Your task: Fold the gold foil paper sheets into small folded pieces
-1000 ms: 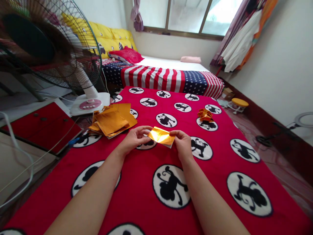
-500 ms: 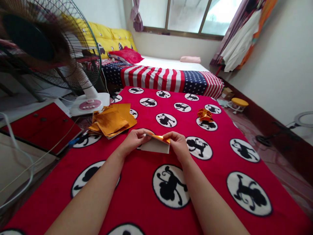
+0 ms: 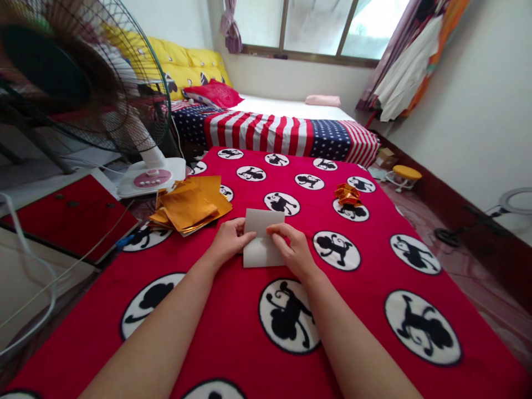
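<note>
Evidently, the sheet (image 3: 262,255) is steadied over the cloth (image 3: 233,316), its left edge clasped by the left hand (image 3: 230,239); its pale face is touched by the right hand (image 3: 294,248), whose pinch cannot be confirmed. The pile (image 3: 191,208) is set leftward, seemingly for easy reach.

Readable texts, labels, brands, numbers, signs: 0. Fan hub (image 3: 44,65): too dim and blurred to read. Button panel (image 3: 152,178) on fan base (image 3: 176,169): any markings too small to read. Cardboard box (image 3: 385,158): any print too small to read. Sheet of paper (image 3: 261,257), pale face: 0 legible marks. Blanket (image 3: 357,299) and bed cover (image 3: 266,131): picture and star-and-stripe prints only, without readable wording.
</note>
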`<state>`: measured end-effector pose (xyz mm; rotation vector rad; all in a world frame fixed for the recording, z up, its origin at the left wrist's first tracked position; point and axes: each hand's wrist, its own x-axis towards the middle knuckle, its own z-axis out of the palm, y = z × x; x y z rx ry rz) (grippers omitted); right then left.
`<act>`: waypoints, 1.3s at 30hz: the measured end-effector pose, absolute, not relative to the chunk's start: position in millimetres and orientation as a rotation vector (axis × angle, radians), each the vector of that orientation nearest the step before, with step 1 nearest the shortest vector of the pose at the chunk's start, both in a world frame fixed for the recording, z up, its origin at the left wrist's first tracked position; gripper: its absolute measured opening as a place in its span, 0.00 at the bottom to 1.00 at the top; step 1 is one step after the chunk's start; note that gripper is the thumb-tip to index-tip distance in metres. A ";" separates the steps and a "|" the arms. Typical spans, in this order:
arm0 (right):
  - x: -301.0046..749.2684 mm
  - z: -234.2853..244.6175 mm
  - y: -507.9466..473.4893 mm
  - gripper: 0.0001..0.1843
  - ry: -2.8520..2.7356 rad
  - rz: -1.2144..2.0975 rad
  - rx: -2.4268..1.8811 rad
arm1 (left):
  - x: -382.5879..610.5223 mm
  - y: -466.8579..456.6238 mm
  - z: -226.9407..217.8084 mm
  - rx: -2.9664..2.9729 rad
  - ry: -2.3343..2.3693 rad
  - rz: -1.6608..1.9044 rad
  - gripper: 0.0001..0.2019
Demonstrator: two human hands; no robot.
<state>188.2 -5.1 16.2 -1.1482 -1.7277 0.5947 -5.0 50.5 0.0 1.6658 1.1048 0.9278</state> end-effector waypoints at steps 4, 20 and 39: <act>191.6 1.1 4.0 0.16 -1.750 0.715 -1.228 | -6.7 50.4 3.5 2.092 1.438 1.064 0.28; 207.0 -10.7 13.4 0.24 -1.509 0.972 -1.213 | -32.8 59.6 4.5 2.185 0.875 0.824 0.19; 229.0 12.4 4.5 0.12 -1.843 1.097 -1.082 | -32.6 53.7 21.4 2.147 0.876 0.621 0.10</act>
